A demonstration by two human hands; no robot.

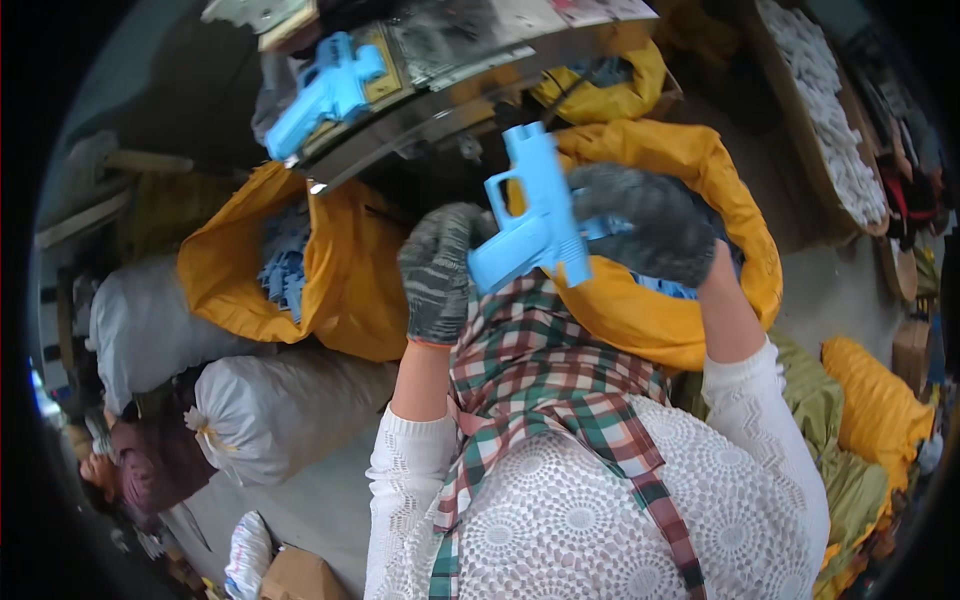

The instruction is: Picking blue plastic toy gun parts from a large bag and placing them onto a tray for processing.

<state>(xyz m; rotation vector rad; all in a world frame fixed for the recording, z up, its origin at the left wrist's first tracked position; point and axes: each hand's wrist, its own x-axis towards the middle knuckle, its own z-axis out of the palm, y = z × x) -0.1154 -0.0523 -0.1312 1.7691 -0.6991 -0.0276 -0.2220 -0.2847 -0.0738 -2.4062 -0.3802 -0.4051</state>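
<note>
A light-blue plastic toy pistol point(533, 205) is held up in front of my apron, muzzle end pointing away from me. My left hand point(437, 268), in a dark grey knit glove, is closed at the bottom of its grip; the fingertips are partly hidden. My right hand point(650, 225), gloved alike, is curled around a small blue plastic piece point(606, 228) just right of the pistol. Whether that piece joins the pistol I cannot tell. Another blue toy pistol point(335, 92) lies at the left end of the metal-edged bench point(450, 50).
Under my right hand stands an open yellow sack point(745, 290) with blue pieces inside. A second yellow sack point(340, 260) holds blue parts at left, beside stuffed white sacks point(290, 410). A long box of white pieces point(825, 120) is at far right.
</note>
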